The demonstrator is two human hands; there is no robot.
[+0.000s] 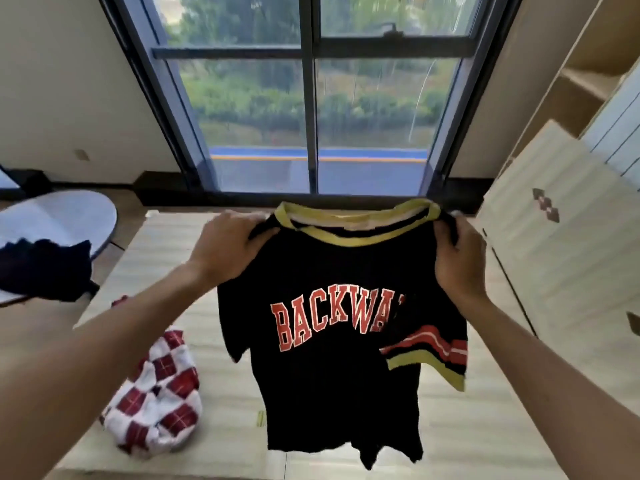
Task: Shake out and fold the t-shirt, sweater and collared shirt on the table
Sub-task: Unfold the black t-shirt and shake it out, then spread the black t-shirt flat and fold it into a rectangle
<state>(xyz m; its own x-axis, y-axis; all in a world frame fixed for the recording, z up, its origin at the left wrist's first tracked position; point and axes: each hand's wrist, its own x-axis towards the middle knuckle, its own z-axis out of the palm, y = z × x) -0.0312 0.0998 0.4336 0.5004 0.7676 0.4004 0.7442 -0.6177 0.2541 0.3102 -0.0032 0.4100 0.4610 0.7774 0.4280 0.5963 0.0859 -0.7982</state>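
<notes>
Your left hand [232, 244] and right hand [458, 258] each pinch a shoulder of the black yellow-collared t-shirt [332, 358], hanging between them above the pale wooden table [221, 386].

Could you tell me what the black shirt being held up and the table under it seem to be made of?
Black shirt: soft knit fabric, probably cotton; it hangs limp, with ribbed yellow trim and printed lettering. Table: pale wood or wood-look laminate, matte, with faint grain stripes.

Daylight poured through the big dark-framed window [313, 98] ahead of me, pale walls [62, 81] either side, wooden shelves [585, 77] right.
</notes>
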